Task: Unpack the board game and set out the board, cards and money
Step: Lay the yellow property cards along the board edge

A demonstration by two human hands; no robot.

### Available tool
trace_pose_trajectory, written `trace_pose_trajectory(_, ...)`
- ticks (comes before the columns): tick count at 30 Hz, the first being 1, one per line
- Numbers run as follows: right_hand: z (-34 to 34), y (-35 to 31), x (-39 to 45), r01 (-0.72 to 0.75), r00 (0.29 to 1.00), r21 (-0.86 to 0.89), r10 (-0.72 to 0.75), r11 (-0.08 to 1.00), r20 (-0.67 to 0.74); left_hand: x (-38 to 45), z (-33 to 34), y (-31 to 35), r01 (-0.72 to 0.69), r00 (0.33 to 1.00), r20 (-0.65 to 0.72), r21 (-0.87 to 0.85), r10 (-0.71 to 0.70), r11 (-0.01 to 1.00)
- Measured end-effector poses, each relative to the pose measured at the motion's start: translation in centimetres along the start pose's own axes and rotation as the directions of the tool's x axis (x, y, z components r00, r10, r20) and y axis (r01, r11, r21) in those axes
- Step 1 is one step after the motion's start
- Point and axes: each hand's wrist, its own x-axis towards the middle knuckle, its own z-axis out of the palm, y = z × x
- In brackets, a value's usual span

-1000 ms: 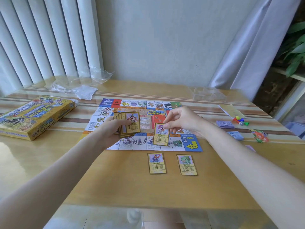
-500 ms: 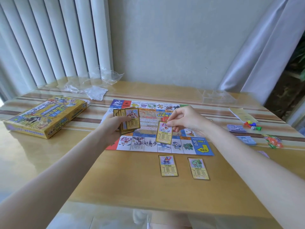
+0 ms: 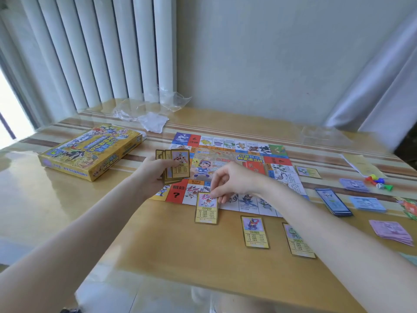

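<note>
The left hand is gripping a fanned stack of gold-framed cards, fingers curled round them, holding them up over the left edge of the board, which is lying open in the middle of the table. The right hand is pinching the top of a single card at the board's near edge, thumb and fingertips closed on it. Two more cards are lying face up on the near side, one just right of it and another partly hidden by the right forearm. The yellow box is sitting far left; stacks of money are lying at the right
</note>
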Motion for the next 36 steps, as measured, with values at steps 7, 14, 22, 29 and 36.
trace_pose_trajectory(7, 0.6, -0.6, 0.2, 0.002, 0.999, -0.031, -0.001, 1.000, 0.049, -0.4, -1.5, -0.1, -0.001, 1.000, -0.010, 0.009, 0.001, 1.000)
trace_pose_trajectory(14, -1.7, -0.9, -0.1, 0.097, 0.925, -0.022, -0.099, 0.995, -0.368, -0.4, -1.2, -0.3, -0.013, 1.000, -0.001, -0.001, 0.013, 1.000)
trace_pose_trajectory(22, -4.4, -1.4, 0.2, 0.155, 0.748, -0.017, -0.128, 0.988, -0.652, 0.5, -1.5, 0.3, -0.129, 0.976, -0.193, -0.133, 0.102, 0.983)
trace_pose_trajectory(29, -3.7, -1.8, 2.9, 0.132, 0.782, -0.036, -0.127, 0.991, -0.611, 2.3, -2.7, 1.6, -0.188, 0.948, -0.292, -0.190, 0.128, 0.964)
trace_pose_trajectory(36, -3.4, -1.9, 6.8, 0.105, 0.804, -0.050, -0.115, 0.993, -0.583, 4.8, -2.8, 1.5, -0.171, 0.954, -0.278, -0.192, 0.113, 0.966)
